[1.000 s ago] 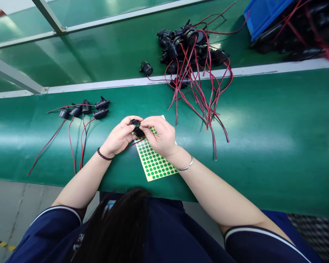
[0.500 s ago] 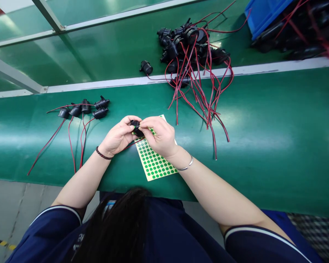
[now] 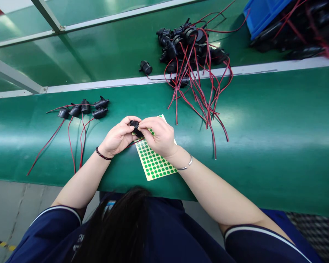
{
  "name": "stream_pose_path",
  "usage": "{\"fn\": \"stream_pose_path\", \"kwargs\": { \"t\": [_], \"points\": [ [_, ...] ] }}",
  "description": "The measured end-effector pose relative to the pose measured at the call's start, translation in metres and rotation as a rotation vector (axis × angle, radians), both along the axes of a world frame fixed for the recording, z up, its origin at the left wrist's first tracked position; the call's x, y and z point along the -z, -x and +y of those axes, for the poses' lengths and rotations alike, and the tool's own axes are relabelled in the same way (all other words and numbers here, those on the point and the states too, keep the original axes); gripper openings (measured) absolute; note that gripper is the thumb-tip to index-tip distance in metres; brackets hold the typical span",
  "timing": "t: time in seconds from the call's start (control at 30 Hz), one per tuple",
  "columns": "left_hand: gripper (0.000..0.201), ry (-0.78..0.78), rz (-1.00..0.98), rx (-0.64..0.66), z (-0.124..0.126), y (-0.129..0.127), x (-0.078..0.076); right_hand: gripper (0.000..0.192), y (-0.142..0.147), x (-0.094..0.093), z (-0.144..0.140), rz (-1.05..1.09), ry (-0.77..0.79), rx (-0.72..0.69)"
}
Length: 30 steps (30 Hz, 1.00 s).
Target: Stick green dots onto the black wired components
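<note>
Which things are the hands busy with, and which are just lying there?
In use: left hand, right hand, small black part, green dot sticker sheet.

Lying about: row of wired parts, tangled pile, lone part, blue bin.

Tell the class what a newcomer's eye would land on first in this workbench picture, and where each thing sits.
At the centre, the left hand and right hand pinch a small black part together over a yellow sheet of green dot stickers. Behind them to the right sprawls a tangled heap of black parts with red wires; to the left, a tidy row of five wired parts lies on the green belt.
</note>
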<state>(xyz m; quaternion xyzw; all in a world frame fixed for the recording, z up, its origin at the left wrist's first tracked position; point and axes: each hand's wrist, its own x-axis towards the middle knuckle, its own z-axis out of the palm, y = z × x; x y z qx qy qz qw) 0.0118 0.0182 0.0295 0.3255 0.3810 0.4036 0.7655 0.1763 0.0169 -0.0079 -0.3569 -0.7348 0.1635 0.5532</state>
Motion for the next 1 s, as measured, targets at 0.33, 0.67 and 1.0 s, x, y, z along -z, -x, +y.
{"fn": "stream_pose_path", "kwargs": {
  "t": [0.33, 0.67, 1.0],
  "points": [
    [0.025, -0.003, -0.048, 0.011, -0.001, -0.001, 0.000, 0.013, 0.001, -0.002, -0.001, -0.025, -0.029, 0.029],
    [0.028, -0.050, 0.022, 0.026, 0.000, 0.001, 0.003, 0.011, 0.001, -0.003, 0.000, 0.007, -0.014, 0.024],
    [0.043, -0.746, 0.894, -0.033, -0.005, 0.009, 0.003, 0.003, 0.002, 0.006, 0.006, 0.298, 0.328, -0.005]
  ]
}}
